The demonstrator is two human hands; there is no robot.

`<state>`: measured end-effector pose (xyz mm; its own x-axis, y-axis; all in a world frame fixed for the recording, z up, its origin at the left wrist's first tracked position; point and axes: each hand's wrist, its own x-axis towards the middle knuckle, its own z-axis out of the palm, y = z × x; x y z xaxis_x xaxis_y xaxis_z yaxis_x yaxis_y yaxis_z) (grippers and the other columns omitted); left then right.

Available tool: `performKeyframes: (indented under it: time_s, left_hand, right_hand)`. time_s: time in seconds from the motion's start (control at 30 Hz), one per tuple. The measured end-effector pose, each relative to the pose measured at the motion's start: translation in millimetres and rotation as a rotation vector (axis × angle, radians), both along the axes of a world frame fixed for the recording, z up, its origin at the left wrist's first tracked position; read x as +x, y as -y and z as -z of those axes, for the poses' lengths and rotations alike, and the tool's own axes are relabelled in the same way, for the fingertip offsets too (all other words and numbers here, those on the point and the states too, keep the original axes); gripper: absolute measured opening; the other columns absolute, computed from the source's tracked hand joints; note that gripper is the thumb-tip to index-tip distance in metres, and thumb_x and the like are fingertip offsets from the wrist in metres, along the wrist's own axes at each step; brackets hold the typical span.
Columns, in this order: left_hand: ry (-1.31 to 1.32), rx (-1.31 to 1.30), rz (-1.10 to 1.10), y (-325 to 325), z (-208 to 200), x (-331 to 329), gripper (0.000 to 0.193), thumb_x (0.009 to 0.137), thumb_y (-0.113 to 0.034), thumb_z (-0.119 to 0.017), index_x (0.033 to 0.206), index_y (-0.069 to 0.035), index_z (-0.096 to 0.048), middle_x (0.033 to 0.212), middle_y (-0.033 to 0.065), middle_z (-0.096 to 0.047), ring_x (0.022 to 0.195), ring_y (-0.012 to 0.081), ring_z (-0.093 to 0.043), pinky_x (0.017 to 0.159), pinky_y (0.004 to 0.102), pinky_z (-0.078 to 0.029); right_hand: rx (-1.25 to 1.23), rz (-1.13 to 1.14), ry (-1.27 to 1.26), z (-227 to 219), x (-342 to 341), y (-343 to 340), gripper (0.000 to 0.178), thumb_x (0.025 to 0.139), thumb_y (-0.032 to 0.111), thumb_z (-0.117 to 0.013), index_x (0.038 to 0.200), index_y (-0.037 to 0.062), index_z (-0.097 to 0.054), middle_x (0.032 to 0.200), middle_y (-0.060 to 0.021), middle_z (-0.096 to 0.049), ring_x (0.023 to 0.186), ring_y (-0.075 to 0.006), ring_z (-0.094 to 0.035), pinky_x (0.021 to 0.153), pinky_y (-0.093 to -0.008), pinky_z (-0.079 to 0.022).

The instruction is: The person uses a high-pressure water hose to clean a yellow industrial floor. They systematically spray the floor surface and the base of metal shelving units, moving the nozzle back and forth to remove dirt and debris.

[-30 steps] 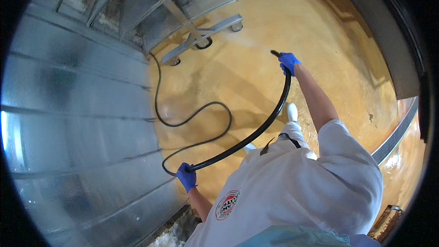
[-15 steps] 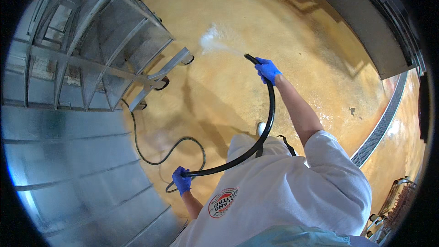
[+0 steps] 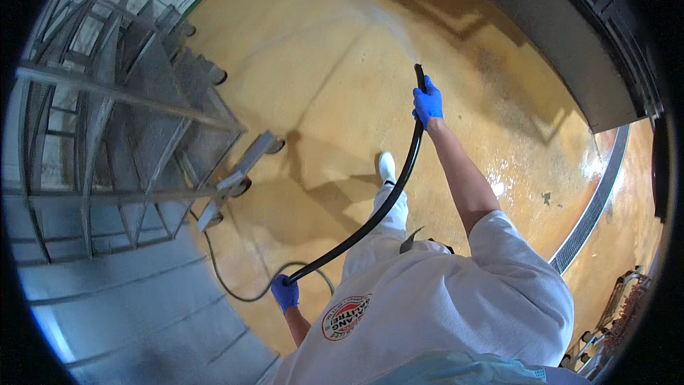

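A thick black hose (image 3: 376, 218) curves across the front of my body between both hands. My right hand (image 3: 428, 103), in a blue glove, is wrapped round it close to its open end. Water sprays (image 3: 392, 25) from that end toward the far floor. Lower left, my left hand (image 3: 285, 293), also gloved in blue, grips the hose farther back. Beyond that hand the hose trails in a loop over the yellow-brown floor (image 3: 320, 128).
Metal steps on castors (image 3: 142, 100) stand at the left, beside a shiny metal panelled surface (image 3: 157, 306). A long grey unit (image 3: 548, 36) borders the far right. A drain grate (image 3: 591, 207) runs along the right floor. At the lower right is a wheeled rack (image 3: 605, 321).
My right hand has swung slightly right and the hose end now points farther ahead, so the spray lands farther off. My foot has stepped forward, and the metal steps appear lower in view.
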<state>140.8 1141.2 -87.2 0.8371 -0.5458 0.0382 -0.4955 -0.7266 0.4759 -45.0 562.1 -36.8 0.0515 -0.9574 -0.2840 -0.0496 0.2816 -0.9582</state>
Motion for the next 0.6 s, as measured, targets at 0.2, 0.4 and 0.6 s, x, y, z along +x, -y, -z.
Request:
performKeyframes:
  time_s: [0.2, 0.4, 0.6]
  left_hand:
    - [-0.171, 0.062, -0.145, 156, -25, 56, 0.024, 0.064, -0.009, -0.068, 0.053, -0.002, -0.047, 0.046, 0.0079, -0.037, 0.047, 0.0134, -0.031, 0.044, 0.0324, -0.031]
    - [-0.264, -0.02, -0.081, 292, -33, 116, 0.026, 0.063, -0.011, -0.072, 0.055, -0.002, -0.048, 0.047, 0.0057, -0.04, 0.047, 0.0132, -0.033, 0.045, 0.0325, -0.032]
    - [-0.216, 0.029, 0.02, 460, -21, 165, 0.026, 0.063, -0.013, -0.074, 0.058, -0.001, -0.05, 0.049, 0.0059, -0.044, 0.047, 0.0141, -0.038, 0.046, 0.0333, -0.035]
  right_hand:
    - [-0.048, -0.03, 0.058, -64, 77, 160, 0.057, 0.082, 0.008, -0.05, 0.137, 0.0142, -0.034, 0.055, -0.0002, -0.042, 0.037, -0.0121, -0.039, 0.034, -0.0283, -0.036]
    - [-0.093, 0.124, 0.092, -80, 107, 308, 0.047, 0.081, 0.008, -0.051, 0.127, 0.0165, -0.044, 0.057, -0.0018, -0.044, 0.04, -0.0134, -0.043, 0.036, -0.0292, -0.039]
    - [-0.043, 0.462, 0.06, 1, 26, 437, 0.022, 0.081, 0.007, -0.052, 0.102, 0.0154, -0.054, 0.055, 0.0006, -0.041, 0.039, -0.0123, -0.039, 0.035, -0.029, -0.035]
